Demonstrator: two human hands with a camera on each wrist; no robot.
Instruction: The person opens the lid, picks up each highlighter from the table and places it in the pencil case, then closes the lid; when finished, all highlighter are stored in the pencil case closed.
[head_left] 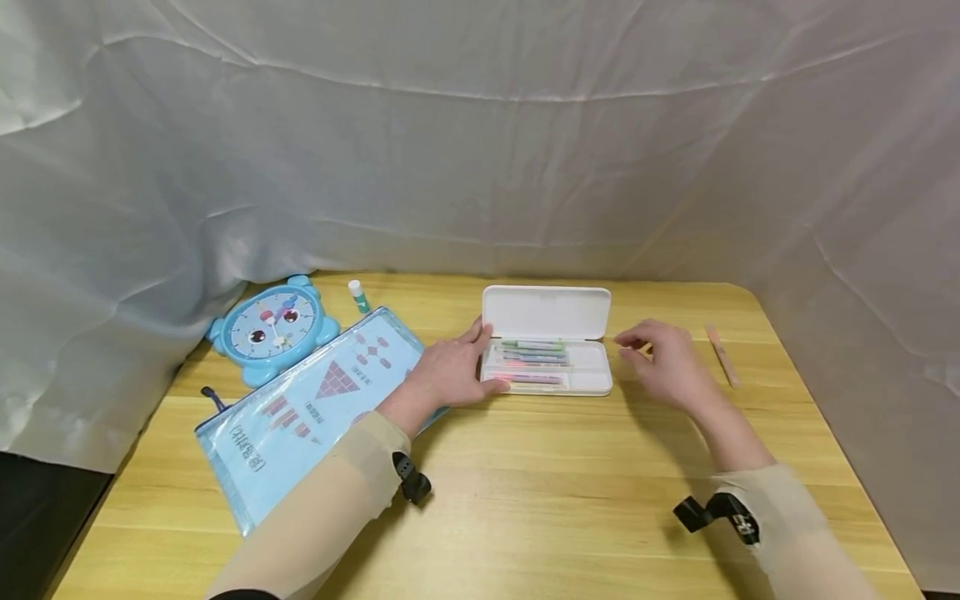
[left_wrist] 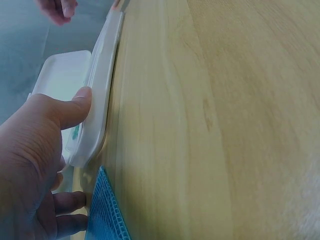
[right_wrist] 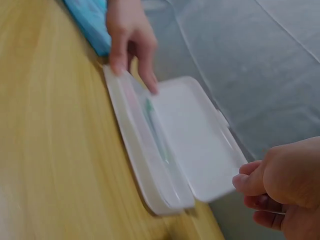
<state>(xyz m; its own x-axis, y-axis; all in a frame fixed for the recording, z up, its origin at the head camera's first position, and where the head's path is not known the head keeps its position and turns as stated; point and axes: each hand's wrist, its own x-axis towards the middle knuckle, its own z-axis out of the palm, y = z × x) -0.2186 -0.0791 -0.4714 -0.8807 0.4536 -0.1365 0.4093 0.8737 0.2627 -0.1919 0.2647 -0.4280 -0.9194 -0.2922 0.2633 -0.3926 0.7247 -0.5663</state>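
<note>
A white pencil case (head_left: pixel 590 380) lies on the table with its lid (head_left: pixel 546 312) raised. Green and grey pens (head_left: pixel 534 352) fill its back compartment, and a pink pen (head_left: pixel 536 379) lies in the front one. My left hand (head_left: pixel 452 369) grips the case's left end, the thumb (left_wrist: pixel 80 102) on the front rim and the fingers round the side and back. To the right of the case my right hand (head_left: pixel 663 364) hovers with loosely curled fingers. Nothing shows between these fingers in the right wrist view, where the hand (right_wrist: pixel 285 187) overlaps the lid's corner.
A blue zip pouch (head_left: pixel 300 425) with printed shapes lies under and beside my left forearm. Behind it are a blue toy clock (head_left: pixel 273 329) and a glue stick (head_left: pixel 358 296). Right of my right hand lies an orange-pink pen (head_left: pixel 722 356). A grey curtain (head_left: pixel 480 167) hangs behind the table.
</note>
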